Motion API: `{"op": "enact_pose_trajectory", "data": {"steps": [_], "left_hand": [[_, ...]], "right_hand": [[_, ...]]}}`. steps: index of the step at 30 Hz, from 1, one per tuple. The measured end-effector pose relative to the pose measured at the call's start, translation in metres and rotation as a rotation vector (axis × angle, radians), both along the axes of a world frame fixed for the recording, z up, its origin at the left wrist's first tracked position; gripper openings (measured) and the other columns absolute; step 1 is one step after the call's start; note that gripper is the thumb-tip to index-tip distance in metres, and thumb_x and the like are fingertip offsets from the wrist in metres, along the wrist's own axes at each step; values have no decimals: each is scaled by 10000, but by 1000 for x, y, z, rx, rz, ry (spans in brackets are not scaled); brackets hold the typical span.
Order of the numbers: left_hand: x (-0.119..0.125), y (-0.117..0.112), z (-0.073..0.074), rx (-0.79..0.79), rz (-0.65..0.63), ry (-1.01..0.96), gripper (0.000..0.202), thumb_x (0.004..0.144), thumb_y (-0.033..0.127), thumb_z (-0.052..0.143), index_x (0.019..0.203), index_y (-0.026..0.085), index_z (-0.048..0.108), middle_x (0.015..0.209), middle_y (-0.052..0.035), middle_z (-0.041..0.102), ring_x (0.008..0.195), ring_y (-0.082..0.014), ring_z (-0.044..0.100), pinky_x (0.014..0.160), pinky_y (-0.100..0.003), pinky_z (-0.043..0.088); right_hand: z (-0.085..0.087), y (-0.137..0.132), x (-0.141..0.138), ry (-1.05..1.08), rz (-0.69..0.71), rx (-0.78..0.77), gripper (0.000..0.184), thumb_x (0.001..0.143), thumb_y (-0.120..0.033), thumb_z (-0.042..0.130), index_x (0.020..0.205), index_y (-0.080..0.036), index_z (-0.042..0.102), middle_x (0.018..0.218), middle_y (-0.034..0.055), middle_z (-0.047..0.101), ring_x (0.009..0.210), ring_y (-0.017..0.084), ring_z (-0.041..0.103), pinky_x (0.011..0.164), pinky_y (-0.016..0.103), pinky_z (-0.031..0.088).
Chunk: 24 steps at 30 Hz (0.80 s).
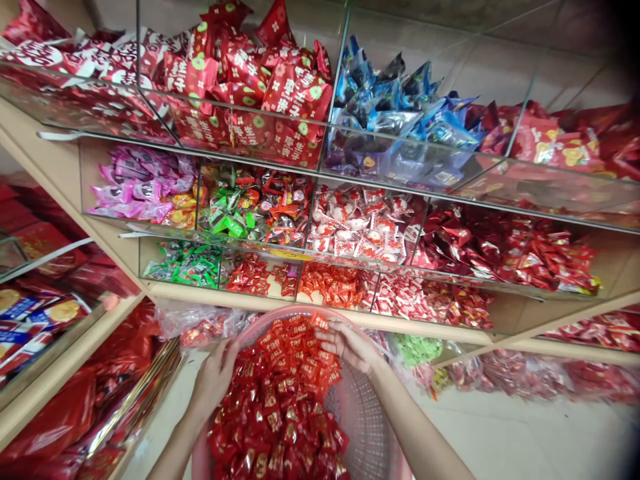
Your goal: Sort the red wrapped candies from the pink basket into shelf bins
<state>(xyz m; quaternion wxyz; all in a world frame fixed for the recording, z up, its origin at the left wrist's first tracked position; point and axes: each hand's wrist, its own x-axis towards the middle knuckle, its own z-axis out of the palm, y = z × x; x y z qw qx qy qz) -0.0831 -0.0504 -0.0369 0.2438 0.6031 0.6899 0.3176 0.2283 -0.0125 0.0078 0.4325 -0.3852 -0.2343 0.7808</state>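
Note:
A pink plastic basket (367, 400) with perforated sides stands before me. Dark red wrapped candies (273, 417) fill its near and left part, with brighter orange-red wrapped candies (300, 350) heaped at the far side. My left hand (217, 373) is closed over the basket's left rim, its fingertips partly hidden. Over the far right of the heap, my right hand (350, 343) has its fingers curled at an orange-red wrapped candy (320, 322), just inside the rim.
Tiered shelves with glass dividers rise behind the basket. A bin of orange-red candies (330, 285) sits directly beyond it, beside green-wrapped candies (183, 263). Large red bags (245, 80) fill the top tier. A wooden shelf edge (70, 353) runs along the left; bagged sweets (520, 373) lie low right.

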Motion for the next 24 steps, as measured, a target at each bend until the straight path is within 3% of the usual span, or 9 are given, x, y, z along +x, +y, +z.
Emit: {"op": "enact_pose_trajectory", "data": {"steps": [5,10,16,21,24], "left_hand": [[-1,1,-3,28,-5,21,375,850,461,353,1036,212,564,1022,-45,680,940,-196,635,838,-318,478],[0,0,0,25,-6,26,375,852,461,351,1032,211,565,1035,-43,676,961,-193,628,834,-309,480],[3,-1,7,33,-8,8,379,849,465,357,1035,210,566,1036,-49,669,979,-193,616,862,-320,467],[3,-1,8,23,-3,11,381,848,467,355,1032,209,566,1036,-56,665,973,-199,616,863,-328,466],[3,-1,8,34,0,15,367,847,460,361,1019,210,567,1027,-56,666,965,-197,617,860,-326,466]], "right_hand": [[-4,1,2,79,-97,1,182,697,-211,690,814,-197,550,693,-33,643,696,116,651,602,194,485],[-6,1,4,75,-123,13,125,746,-272,630,781,-198,535,633,-33,625,613,98,617,586,198,477],[-4,-3,4,101,-73,-1,131,751,-241,614,866,-203,565,761,-25,654,671,87,620,695,237,505],[-8,-8,4,-1,-39,6,244,721,-261,662,953,-210,603,909,-14,640,716,77,605,612,182,507],[-8,-12,0,-131,16,34,286,674,-288,711,937,-220,621,870,-24,617,671,75,580,570,183,505]]}}
